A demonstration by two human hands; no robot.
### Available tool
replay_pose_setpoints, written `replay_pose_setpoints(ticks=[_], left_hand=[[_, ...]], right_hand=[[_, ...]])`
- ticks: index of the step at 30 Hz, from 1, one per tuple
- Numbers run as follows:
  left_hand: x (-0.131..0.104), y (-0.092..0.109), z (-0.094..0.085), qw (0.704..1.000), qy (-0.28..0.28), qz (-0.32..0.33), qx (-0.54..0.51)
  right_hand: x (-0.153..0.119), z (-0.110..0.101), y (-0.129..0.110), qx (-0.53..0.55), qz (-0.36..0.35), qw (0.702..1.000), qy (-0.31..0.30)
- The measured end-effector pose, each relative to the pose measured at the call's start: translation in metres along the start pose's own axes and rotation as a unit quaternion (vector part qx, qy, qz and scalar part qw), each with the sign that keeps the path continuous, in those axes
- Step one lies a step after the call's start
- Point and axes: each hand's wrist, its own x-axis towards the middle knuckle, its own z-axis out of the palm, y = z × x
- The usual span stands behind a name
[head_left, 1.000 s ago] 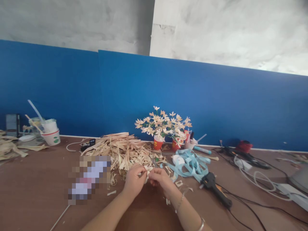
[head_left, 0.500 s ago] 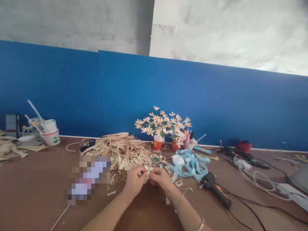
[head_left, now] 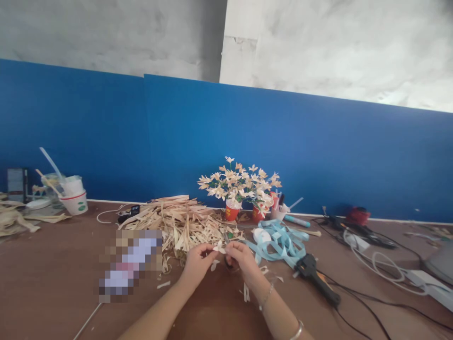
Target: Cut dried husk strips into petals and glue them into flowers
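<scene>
My left hand (head_left: 198, 265) pinches a small pale flower (head_left: 219, 247) of husk-like petals between thumb and fingertips. Close on its right is my right hand (head_left: 244, 260), fingers drawn together near the petals; whether they grip anything is hidden. A dark, ring-like part (head_left: 229, 263) shows just under the right fingers, too unclear to name. Beyond both hands lies a heap of dry pale husk strips (head_left: 180, 219). Similar pale flowers (head_left: 233, 179) on green stems stand behind it in red cups (head_left: 232, 212).
Right of my hands are tangled blue ribbon (head_left: 283, 243) and a black glue gun (head_left: 316, 278) with its cord. A blurred-out phone-like object (head_left: 130, 264) lies left. A white cup (head_left: 75, 203) stands far left. Cables (head_left: 382, 269) cross the right side; a blue partition (head_left: 226, 127) rises behind.
My right fingers have drawn back slightly to the right from the flower, leaving it more exposed in my left hand. The things on the table have not moved.
</scene>
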Motion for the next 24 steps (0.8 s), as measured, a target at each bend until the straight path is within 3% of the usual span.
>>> replay_pose_setpoints(ticks=[6,10,12,15,17,18,20,24], left_hand=[[0.001,-0.007,0.002,0.999,-0.004,-0.029,-0.042],[-0.001,-0.007,0.002,0.997,0.008,-0.045,-0.057],[-0.002,-0.003,0.001,0.997,0.011,-0.051,-0.063],[-0.003,0.003,0.000,0.995,0.008,-0.056,-0.078],[-0.003,0.005,0.000,0.994,0.004,-0.057,-0.089],[-0.003,0.005,0.000,0.994,0.002,-0.057,-0.096],[-0.003,0.005,0.000,0.992,-0.004,-0.061,-0.111],[-0.003,0.002,0.001,0.987,-0.014,-0.079,-0.138]], right_hand=[[0.005,-0.004,-0.008,-0.032,-0.019,0.999,0.038],[0.003,-0.043,-0.037,-0.187,-0.052,0.972,0.134],[-0.007,-0.075,-0.054,-0.336,-0.040,0.926,0.170],[-0.035,-0.123,-0.068,-0.569,0.094,0.773,0.263],[-0.055,-0.146,-0.064,-0.649,0.182,0.676,0.297],[-0.063,-0.153,-0.059,-0.664,0.208,0.643,0.319],[-0.074,-0.163,-0.047,-0.673,0.240,0.617,0.330],[-0.077,-0.177,-0.026,-0.676,0.234,0.623,0.316]])
